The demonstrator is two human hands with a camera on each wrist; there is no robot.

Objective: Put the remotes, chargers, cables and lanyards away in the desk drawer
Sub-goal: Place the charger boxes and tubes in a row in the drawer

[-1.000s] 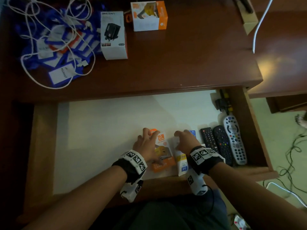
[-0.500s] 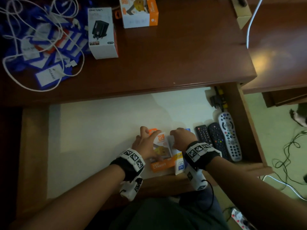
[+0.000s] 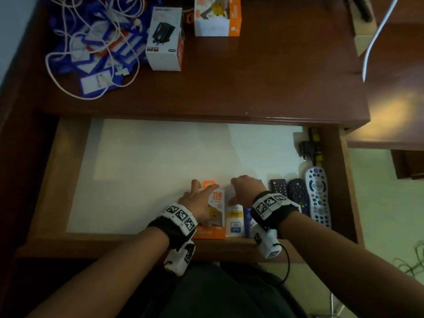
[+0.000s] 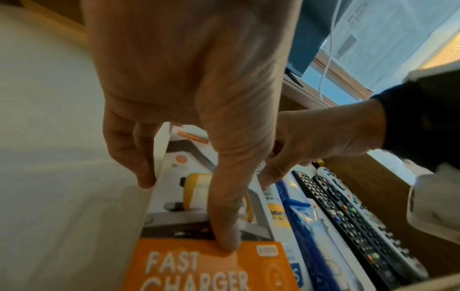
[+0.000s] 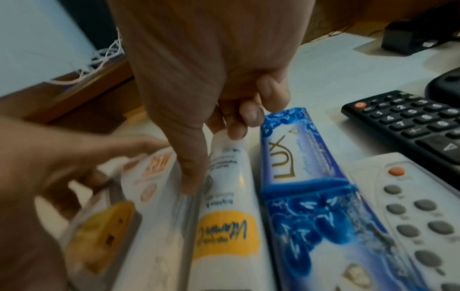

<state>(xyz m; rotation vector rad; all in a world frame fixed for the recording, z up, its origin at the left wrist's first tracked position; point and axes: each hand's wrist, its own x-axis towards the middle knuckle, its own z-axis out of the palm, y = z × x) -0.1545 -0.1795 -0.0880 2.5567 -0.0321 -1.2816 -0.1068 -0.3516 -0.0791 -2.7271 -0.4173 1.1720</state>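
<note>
Pinching charger box point(image 4: 199, 261), left hand point(image 4: 189, 82) grip narrow.

I'm seeing bare forearms, each wearing a black wrist strap point(image 3: 276, 211) that is carrying white tiles printed with black square-pattern markers point(image 3: 181, 215). A white camera block point(image 3: 267, 245) is hanging under each wrist, and a thin black cable point(image 3: 288, 265) is looping off the right one. Dark clothing point(image 3: 220, 292) is covering the lap.

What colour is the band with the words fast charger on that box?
Orange with white letters on the charger box, clearest in the left wrist view.
</note>
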